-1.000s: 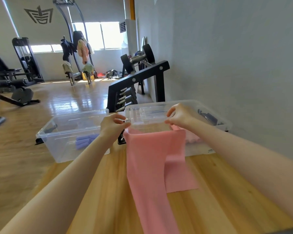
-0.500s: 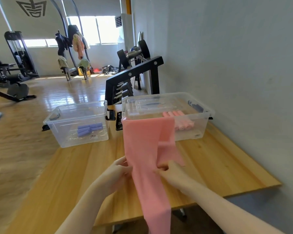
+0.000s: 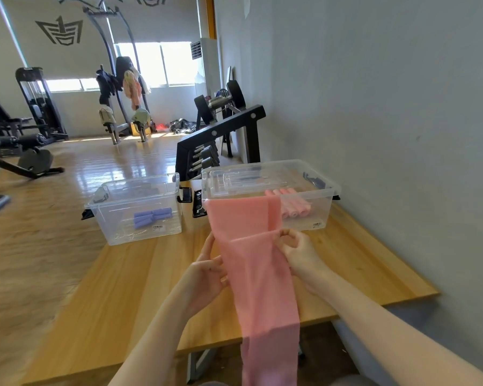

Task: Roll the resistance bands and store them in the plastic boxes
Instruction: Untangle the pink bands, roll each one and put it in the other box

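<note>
A long pink resistance band (image 3: 260, 277) hangs from the front rim of the right plastic box (image 3: 322, 211), runs down the wooden table (image 3: 129, 285) and drops over its near edge. My left hand (image 3: 207, 274) holds the band's left edge. My right hand (image 3: 297, 250) pinches the folded end of the band at its right edge. Several rolled pink bands (image 3: 294, 207) lie inside the right box, which carries a clear lid. The left plastic box (image 3: 106, 215) holds rolled purple bands (image 3: 151, 217).
A black dumbbell rack (image 3: 221, 143) stands just behind the boxes. A grey wall (image 3: 388, 107) runs along the table's right side. Two black latch clips (image 3: 191, 200) lie between the boxes. Gym machines (image 3: 20, 140) stand far left on the wooden floor.
Both hands have come back from the right box's rim to the middle of the table. They now hold the band at its folded end, slightly farther up than half a second ago.
</note>
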